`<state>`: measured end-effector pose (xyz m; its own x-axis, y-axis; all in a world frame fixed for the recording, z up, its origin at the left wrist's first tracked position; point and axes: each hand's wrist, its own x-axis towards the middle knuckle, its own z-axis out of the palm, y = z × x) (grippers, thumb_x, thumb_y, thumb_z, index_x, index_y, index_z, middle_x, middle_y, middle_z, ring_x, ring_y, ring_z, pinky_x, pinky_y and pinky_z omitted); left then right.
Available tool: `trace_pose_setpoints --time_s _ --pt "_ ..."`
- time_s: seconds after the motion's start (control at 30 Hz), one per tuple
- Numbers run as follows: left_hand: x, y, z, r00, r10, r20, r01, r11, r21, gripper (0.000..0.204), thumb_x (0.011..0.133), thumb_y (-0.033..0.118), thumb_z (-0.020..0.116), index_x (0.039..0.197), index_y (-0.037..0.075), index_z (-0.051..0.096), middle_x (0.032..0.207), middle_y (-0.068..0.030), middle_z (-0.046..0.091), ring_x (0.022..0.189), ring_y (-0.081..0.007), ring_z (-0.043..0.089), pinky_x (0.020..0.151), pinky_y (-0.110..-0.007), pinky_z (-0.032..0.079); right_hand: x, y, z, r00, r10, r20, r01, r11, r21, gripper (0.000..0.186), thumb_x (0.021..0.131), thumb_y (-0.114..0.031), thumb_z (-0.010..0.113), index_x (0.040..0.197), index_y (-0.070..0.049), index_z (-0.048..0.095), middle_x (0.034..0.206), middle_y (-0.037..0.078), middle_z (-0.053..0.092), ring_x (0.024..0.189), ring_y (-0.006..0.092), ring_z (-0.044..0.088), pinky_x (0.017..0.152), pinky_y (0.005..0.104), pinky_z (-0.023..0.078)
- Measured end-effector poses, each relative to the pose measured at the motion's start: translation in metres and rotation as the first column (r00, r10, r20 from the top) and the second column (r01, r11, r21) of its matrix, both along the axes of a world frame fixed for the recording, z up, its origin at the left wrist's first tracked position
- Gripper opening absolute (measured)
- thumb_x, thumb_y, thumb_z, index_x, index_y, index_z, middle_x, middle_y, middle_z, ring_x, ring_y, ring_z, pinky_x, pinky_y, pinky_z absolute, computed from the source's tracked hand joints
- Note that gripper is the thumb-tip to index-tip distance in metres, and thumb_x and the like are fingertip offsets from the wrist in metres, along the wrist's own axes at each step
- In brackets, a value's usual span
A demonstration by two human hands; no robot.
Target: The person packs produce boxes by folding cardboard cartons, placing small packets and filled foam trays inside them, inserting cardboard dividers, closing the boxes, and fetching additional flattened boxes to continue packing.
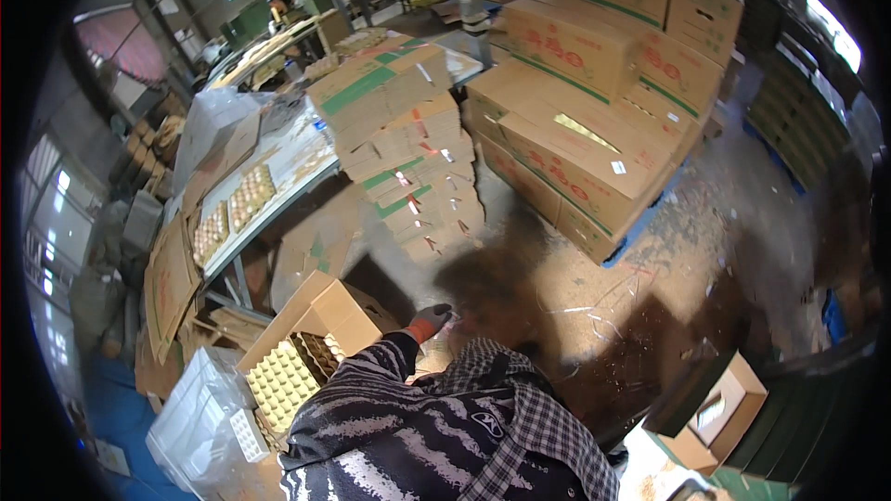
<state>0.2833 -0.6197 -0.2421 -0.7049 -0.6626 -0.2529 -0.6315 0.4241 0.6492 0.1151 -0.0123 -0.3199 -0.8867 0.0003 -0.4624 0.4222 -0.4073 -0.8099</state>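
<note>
My left hand (pixel 430 323), in a dark glove with an orange cuff, reaches out in front of my body above the floor. Its fingers look curled together; a small pale patch shows by the fingertips, too blurred to name. Just left of that arm stands an open cardboard box (pixel 351 315) with raised flaps. A yellow egg tray (pixel 281 382) and a brown egg tray (pixel 318 353) lie at the box. My right hand is out of sight.
Egg-filled trays (pixel 251 197) sit on a long table (pixel 302 167) at left. Ahead rise a stack of flattened cartons (pixel 399 148) and closed cartons (pixel 575 148) on a blue pallet (pixel 645 223). Another open box (pixel 710 417) is at lower right, clear plastic wrap (pixel 190 417) at lower left.
</note>
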Motion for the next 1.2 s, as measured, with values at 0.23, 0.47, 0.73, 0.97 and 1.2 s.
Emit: trace_pose_setpoints --time_s 0.23,0.47,0.73,0.97,1.2 --pt "-0.016 -0.149 0.012 0.745 0.523 -0.414 -0.612 0.783 -0.111 0.037 0.090 0.038 0.056 0.105 0.006 0.068 0.095 -0.0238 0.065 0.093 -0.0390 0.063 0.081 -0.042 0.049 -0.050 -0.182 0.115 0.808 0.578 -0.113 -0.487 0.764 0.424 0.031 0.096 -0.021 0.055 0.117 0.001 0.062 0.101 0.005 0.064 0.092 0.0157 0.058 0.083 0.0286 0.048" --pt "-0.063 -0.369 0.116 0.000 0.791 -0.612 -0.531 0.519 0.670 0.043 0.093 0.036 0.055 0.126 0.008 0.057 0.111 -0.0047 0.063 0.089 -0.0195 0.059 0.077 -0.031 0.049 -0.187 -0.428 0.230 0.666 0.691 -0.283 -0.621 0.723 0.302 0.032 0.098 -0.011 0.044 0.124 0.004 0.054 0.119 0.015 0.059 0.103 0.0232 0.061 0.087 0.0322 0.052" --pt "-0.001 -0.499 0.194 0.074 0.765 -0.640 -0.541 0.570 0.619 0.080 0.088 0.060 0.050 0.149 0.015 0.026 0.150 -0.0136 0.031 0.134 -0.0328 0.033 0.106 -0.044 0.032 -0.288 -0.843 0.268 0.294 0.876 -0.382 -0.772 0.453 0.446 0.044 0.101 -0.029 0.040 0.135 -0.002 0.046 0.128 0.013 0.055 0.115 0.0214 0.053 0.095 0.0323 0.043" --pt "-0.028 -0.480 0.195 0.586 0.468 -0.662 -0.530 0.839 0.125 0.049 0.099 0.023 0.042 0.140 -0.001 0.031 0.123 -0.0164 0.054 0.110 -0.0223 0.054 0.093 -0.032 0.044 -0.341 -1.068 0.234 0.466 0.875 -0.134 -0.816 0.483 0.318 0.072 0.088 -0.066 0.044 0.133 -0.010 0.050 0.129 0.011 0.054 0.114 0.0230 0.051 0.091 0.0378 0.043" --pt "-0.042 -0.506 0.155 0.399 0.467 -0.789 -0.462 0.846 0.266 0.038 0.104 0.026 0.034 0.133 0.003 0.039 0.126 -0.0107 0.050 0.111 -0.0168 0.050 0.094 -0.030 0.044 -0.385 -1.109 0.195 0.258 0.891 -0.372 -0.932 0.331 0.145 0.062 0.092 -0.041 0.060 0.139 -0.009 0.037 0.101 0.006 0.057 0.088 0.0215 0.053 0.084 0.0352 0.048"
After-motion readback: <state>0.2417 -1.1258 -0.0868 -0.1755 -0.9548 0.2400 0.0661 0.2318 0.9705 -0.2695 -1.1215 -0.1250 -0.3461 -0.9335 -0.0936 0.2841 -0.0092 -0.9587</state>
